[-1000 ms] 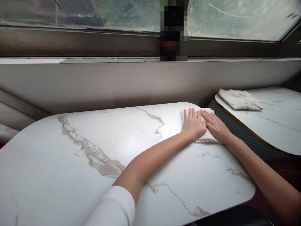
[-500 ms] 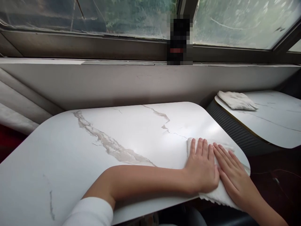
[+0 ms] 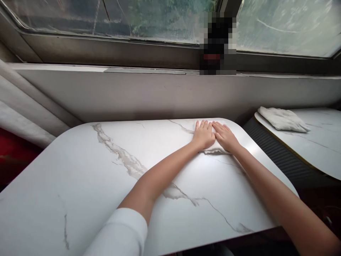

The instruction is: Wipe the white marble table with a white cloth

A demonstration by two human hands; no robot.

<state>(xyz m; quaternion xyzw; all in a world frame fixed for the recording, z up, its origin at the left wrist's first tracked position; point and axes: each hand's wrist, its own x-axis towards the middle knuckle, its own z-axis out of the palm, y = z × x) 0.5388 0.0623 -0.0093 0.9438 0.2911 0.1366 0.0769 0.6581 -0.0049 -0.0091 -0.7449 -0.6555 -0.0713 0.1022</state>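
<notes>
A folded white cloth (image 3: 216, 150) lies flat on the white marble-patterned table (image 3: 87, 185), near its far right corner. My left hand (image 3: 204, 137) rests palm down on the cloth's left part, fingers stretched out. Beside it, touching at the thumb side, my right hand (image 3: 225, 137) presses flat on the cloth's right part, its fingers straight too. Both hands cover much of the cloth, so only its front edge and small patches show.
A second marble-patterned table (image 3: 325, 142) stands at the right, with another crumpled white cloth (image 3: 283, 119) near its left edge. Behind the tables run a low wall (image 3: 128, 92) and windows (image 3: 165, 21). A pale curtain (image 3: 23, 103) hangs at the left above something red (image 3: 18, 153).
From the far right corner, both hands slid the cloth toward the near right edge, then back to the far edge, a little further left. Both hands stay flat on it.
</notes>
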